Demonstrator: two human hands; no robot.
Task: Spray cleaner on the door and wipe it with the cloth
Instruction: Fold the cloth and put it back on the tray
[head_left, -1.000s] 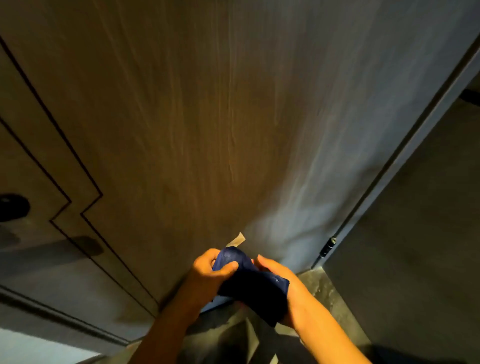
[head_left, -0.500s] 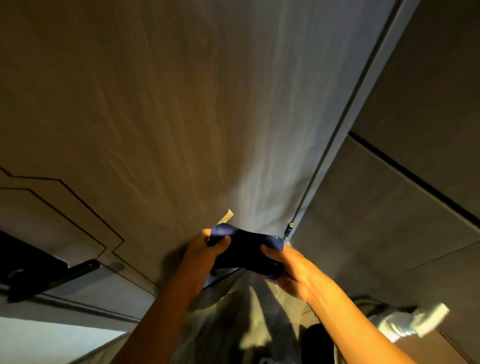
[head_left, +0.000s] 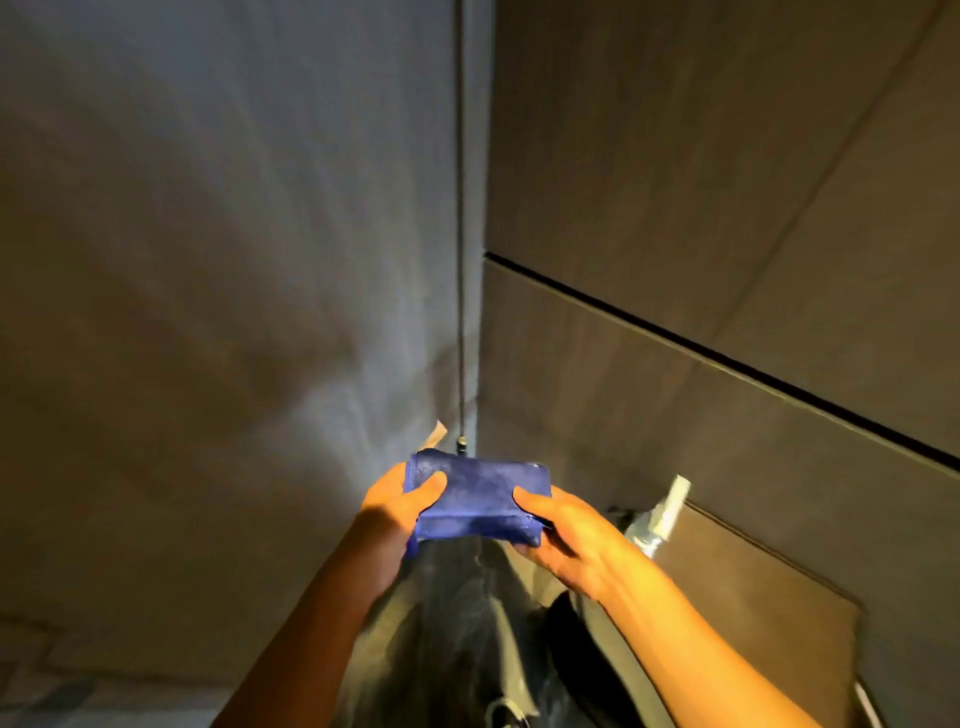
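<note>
Head view, single frame.

Cloth (head_left: 480, 496): blue, folded into a thick rectangle, held level between both hands in the lower middle of the frame, in front of the door's bottom hinge-side corner and clear of the door surface.

Left hand (head_left: 397, 512): grip closed on the cloth's left end, thumb on top, fingers hidden beneath.

Right hand (head_left: 558, 530): grip closed on the cloth's right end, thumb on top, fingers wrapped under the lower right corner.

Door (head_left: 218, 270): large flat panel filling the left half of the frame, brown shading to grey, with faint vertical streaks and a pale lit patch near its lower right.

Hinge pin (head_left: 460, 444): small dark metal end at the foot of the vertical gap along the door's right edge, just above the cloth.

Tape scrap (head_left: 435, 435): tan, stuck to the door just left of the hinge pin.

Wall panels (head_left: 727, 208): brown, right half of the frame, crossed by a dark diagonal groove.

Spray bottle (head_left: 660, 517): pale, blurred, low against the wall, right of the right hand; identification uncertain.
</note>
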